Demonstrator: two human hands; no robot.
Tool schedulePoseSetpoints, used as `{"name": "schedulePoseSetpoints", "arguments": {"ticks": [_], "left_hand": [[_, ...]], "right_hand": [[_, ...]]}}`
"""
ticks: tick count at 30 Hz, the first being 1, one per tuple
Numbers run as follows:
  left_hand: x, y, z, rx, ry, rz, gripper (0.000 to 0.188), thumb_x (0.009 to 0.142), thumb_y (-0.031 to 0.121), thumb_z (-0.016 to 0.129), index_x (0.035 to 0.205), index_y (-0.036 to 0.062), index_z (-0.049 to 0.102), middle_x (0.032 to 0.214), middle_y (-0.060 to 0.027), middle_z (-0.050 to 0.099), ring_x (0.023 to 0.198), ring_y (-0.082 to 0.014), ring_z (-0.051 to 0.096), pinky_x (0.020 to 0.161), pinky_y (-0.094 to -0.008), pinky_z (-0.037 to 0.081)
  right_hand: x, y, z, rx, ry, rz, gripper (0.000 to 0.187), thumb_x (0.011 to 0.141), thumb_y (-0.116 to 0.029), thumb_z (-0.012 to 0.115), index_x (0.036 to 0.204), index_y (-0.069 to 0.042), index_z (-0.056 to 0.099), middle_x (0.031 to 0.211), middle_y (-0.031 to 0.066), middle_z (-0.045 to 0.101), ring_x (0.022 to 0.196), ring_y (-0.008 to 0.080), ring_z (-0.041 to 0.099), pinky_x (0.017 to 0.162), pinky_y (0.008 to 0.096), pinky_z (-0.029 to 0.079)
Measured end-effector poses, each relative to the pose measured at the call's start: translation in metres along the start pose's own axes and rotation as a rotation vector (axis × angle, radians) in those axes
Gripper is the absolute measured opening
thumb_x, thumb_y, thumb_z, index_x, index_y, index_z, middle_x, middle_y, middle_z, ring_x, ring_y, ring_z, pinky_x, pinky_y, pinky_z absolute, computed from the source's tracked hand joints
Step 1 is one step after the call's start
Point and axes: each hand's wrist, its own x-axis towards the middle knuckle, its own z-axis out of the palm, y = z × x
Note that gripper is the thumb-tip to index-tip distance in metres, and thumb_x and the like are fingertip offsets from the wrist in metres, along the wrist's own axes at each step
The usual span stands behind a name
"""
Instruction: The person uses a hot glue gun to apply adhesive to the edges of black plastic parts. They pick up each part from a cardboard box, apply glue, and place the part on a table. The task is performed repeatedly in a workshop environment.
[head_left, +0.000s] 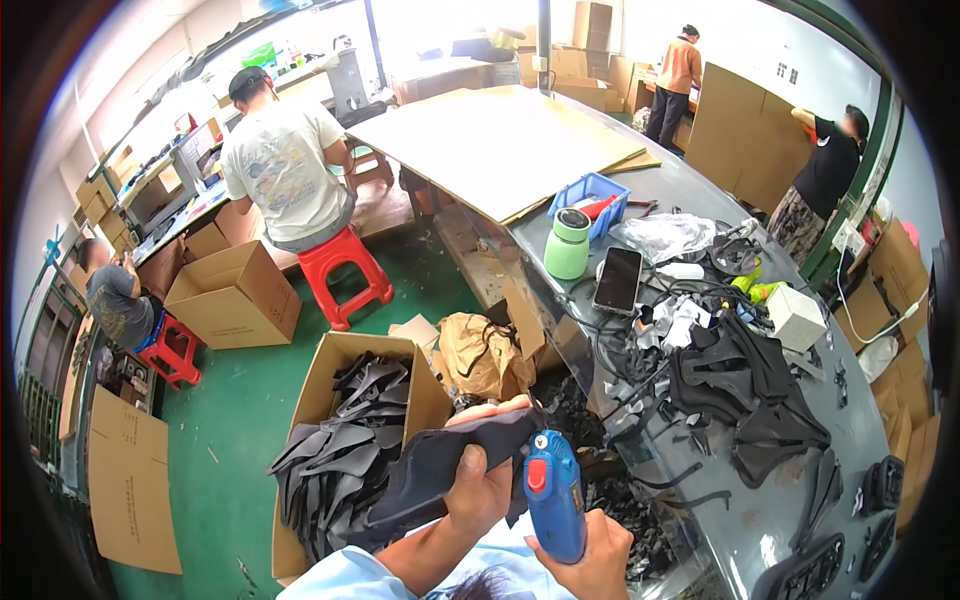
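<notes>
My left hand (480,490) grips a curved black foam piece (435,465), thumb on the near face and fingertips showing over its top edge. In my right hand (595,555) is a pair of blue cordless electric scissors (557,500) with a red button. The tool's head is up against the right end of the foam piece; its blade is mostly hidden there. Below and left of my left hand, a cardboard box (430,390) is heaped with similar black pieces (335,480).
A grey table (660,470) on the right bears black moulded parts (735,375), scraps, a phone (618,280), a green bottle (568,245) and a blue basket (590,200). Black offcuts (625,510) lie beneath its edge. People sit on red stools (343,275) at left; others stand far right.
</notes>
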Motion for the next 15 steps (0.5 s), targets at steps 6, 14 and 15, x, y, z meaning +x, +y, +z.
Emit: {"name": "schedulePoseSetpoints", "arguments": {"ticks": [6,14,15], "left_hand": [[0.014,0.029,-0.003,0.067,-0.032,-0.365,0.037,0.087,0.021,0.054,0.115,-0.0024,0.048,0.113,-0.0234,0.057,0.113,-0.0329,0.053,0.101,-0.0442,0.037],[0.024,0.049,0.003,0.236,0.007,-0.347,0.032,0.087,0.02,0.048,0.11,-0.0018,0.049,0.104,-0.026,0.06,0.101,-0.0333,0.059,0.093,-0.0452,0.044],[0.024,0.049,0.002,0.244,0.003,-0.344,0.031,0.087,0.019,0.048,0.109,-0.0021,0.049,0.104,-0.0259,0.061,0.101,-0.033,0.059,0.093,-0.0449,0.044]], "right_hand": [[-0.001,0.009,-0.009,-0.059,0.003,-0.016,0.041,0.064,-0.029,0.08,0.073,-0.005,0.048,0.059,0.0146,0.049,0.055,0.0353,0.052,0.05,0.0429,0.041],[-0.007,0.02,-0.009,-0.143,-0.002,-0.072,0.036,0.066,-0.027,0.075,0.072,-0.006,0.047,0.057,0.0136,0.046,0.053,0.0342,0.049,0.048,0.0435,0.037],[-0.007,0.021,-0.009,-0.147,-0.005,-0.076,0.035,0.065,-0.026,0.075,0.072,-0.005,0.047,0.057,0.0137,0.046,0.053,0.0342,0.049,0.048,0.0434,0.037]]}}
